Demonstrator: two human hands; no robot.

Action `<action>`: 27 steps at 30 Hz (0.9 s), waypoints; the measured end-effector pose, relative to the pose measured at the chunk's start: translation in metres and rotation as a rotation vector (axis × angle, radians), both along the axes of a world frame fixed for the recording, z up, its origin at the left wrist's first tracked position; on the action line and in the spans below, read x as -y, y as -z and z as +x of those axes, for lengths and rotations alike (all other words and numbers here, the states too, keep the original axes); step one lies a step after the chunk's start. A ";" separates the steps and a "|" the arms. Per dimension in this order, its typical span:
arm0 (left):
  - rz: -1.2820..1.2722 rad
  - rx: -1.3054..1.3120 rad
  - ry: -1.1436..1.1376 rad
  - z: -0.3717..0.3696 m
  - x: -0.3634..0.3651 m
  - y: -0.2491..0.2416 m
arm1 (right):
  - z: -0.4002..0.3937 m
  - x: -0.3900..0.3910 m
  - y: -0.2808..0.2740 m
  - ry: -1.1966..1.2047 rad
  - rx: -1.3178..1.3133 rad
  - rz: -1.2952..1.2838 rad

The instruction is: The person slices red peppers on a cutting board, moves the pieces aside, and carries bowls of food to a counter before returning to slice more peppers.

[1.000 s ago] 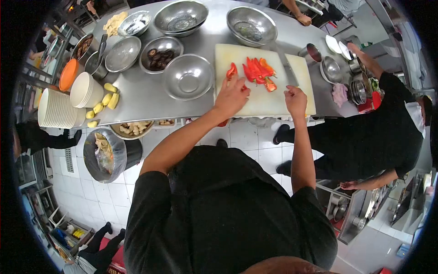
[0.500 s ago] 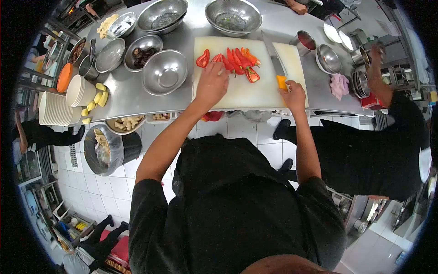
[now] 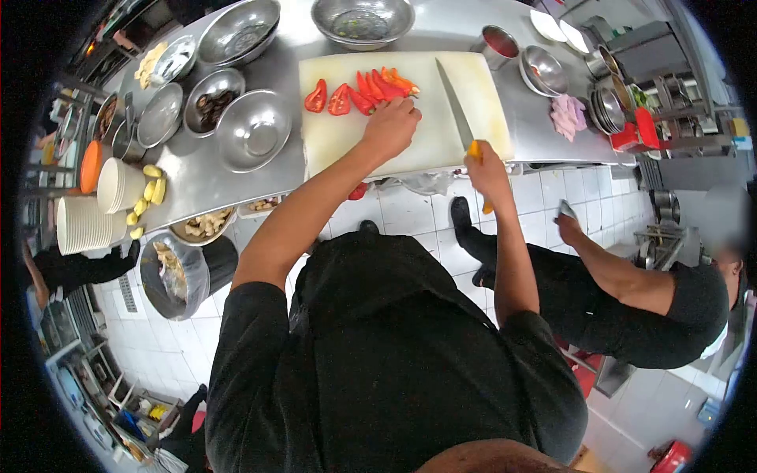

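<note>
Red pepper pieces (image 3: 364, 93) lie in a row on the white cutting board (image 3: 339, 146). My left hand (image 3: 392, 126) is over the board at the lower right end of the row, fingers curled together; whatever is under the fingertips is hidden. In my right hand (image 3: 487, 173) is the yellow handle of a long knife (image 3: 456, 106). Its blade points away from me over the right part of the board, apart from the peppers.
Metal bowls (image 3: 254, 131) stand left of the board, near white containers (image 3: 120, 183) and peeled yellow pieces (image 3: 158, 191). A steel pot (image 3: 497, 47) and pink cloth (image 3: 567, 117) are at right. A co-worker (image 3: 631, 307) stands on the right, a bin (image 3: 177, 276) below left.
My right hand has closed round the knife handle. My left hand has shifted to the right end of the pepper pieces. The view has shifted, and the co-worker's arm has come down from the table.
</note>
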State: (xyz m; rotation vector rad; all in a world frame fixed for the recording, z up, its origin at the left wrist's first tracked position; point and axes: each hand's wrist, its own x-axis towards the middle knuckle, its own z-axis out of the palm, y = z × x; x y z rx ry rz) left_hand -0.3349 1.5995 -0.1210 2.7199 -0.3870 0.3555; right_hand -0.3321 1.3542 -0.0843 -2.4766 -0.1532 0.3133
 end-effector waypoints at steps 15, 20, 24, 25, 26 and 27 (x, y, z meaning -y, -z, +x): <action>-0.040 -0.100 0.181 0.021 -0.028 0.011 | -0.136 0.055 -0.087 0.000 -0.129 -0.167; -0.028 -0.167 0.173 0.026 -0.030 0.009 | -0.124 0.041 -0.080 -0.122 -0.049 -0.224; -0.052 -0.144 0.199 0.030 -0.033 0.008 | -0.112 0.039 -0.074 -0.154 -0.007 -0.288; -0.025 -0.149 0.196 0.029 -0.032 0.005 | -0.108 0.039 -0.072 -0.157 0.007 -0.305; 0.001 -0.153 0.192 0.029 -0.031 0.002 | -0.106 0.038 -0.071 -0.160 0.022 -0.322; 0.027 -0.158 0.188 0.029 -0.030 0.001 | -0.103 0.034 -0.075 -0.141 -0.010 -0.340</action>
